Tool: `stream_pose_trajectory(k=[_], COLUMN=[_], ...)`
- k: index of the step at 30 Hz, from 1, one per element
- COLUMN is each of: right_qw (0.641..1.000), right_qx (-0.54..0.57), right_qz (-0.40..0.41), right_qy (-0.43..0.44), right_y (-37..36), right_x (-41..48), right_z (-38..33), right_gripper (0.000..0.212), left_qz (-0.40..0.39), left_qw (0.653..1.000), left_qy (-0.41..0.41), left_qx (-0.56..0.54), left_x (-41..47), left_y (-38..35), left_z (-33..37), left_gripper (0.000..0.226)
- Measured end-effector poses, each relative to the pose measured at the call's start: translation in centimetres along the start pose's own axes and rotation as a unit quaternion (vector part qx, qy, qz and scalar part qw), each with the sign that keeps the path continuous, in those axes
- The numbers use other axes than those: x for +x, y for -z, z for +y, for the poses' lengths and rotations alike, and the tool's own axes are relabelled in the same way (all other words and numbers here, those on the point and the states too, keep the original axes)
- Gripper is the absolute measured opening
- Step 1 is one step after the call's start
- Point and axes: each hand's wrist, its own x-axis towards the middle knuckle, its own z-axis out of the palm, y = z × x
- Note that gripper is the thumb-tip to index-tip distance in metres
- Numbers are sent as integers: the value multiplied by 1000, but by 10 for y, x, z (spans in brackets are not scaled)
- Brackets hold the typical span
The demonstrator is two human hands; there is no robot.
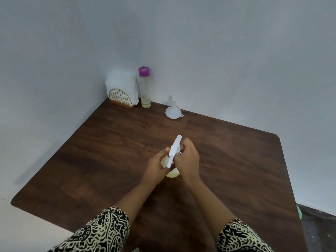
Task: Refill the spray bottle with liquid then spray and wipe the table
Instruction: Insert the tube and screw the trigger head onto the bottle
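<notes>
A spray bottle (172, 173) with pale yellowish liquid stands in the middle of the dark wooden table (109, 151). Its white spray head (174, 151) sits on top, nozzle pointing away from me. My left hand (157, 167) grips the bottle's body from the left. My right hand (187, 160) curls round the neck just under the spray head. Most of the bottle is hidden behind both hands. A clear refill bottle (145, 88) with a purple cap stands at the far corner, a little yellowish liquid at its bottom. A white funnel (173, 110) lies mouth down near the back wall.
A gold wire holder with white paper napkins (122, 90) stands in the far corner, left of the refill bottle. Walls close the table at the back and left. The table's right edge drops to a dark floor (320, 231).
</notes>
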Motion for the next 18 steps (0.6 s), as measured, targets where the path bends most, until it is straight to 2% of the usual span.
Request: stream_pose_trajectory(k=[2,4,7,11,13,15,18], right_qw=[1000,999,993,947,932,951,986], right_qx=[13,36,54,158,174,129,88], right_qz=[14,-15,-107,-278,-317,-280,-143], right_qy=[-21,-27,-16,5,-3,4,-19], right_y=[-3,-1,5,23,32,32,19], right_x=[-2,-2,2,5,8,13,10], right_z=[-2,-7,-2,8,10,13,11], right_gripper=[39,33,32,44,41,32,20], left_qz=[4,-1,-9,-21,-24,-26,-24], left_qw=[1000,1000,1000,1000,1000,1000,1000], left_qy=[-6,-8,-1,-10,2,8,-1], left_qx=[4,2,-12,-15,-17,-14,-10], left_x=[1,2,2,4,5,5,4], left_y=[1,1,1,2,2,1,1], left_z=[1,0,-1,-2,-6,-8,-6], left_gripper=[34,33,30,60,66,65,53])
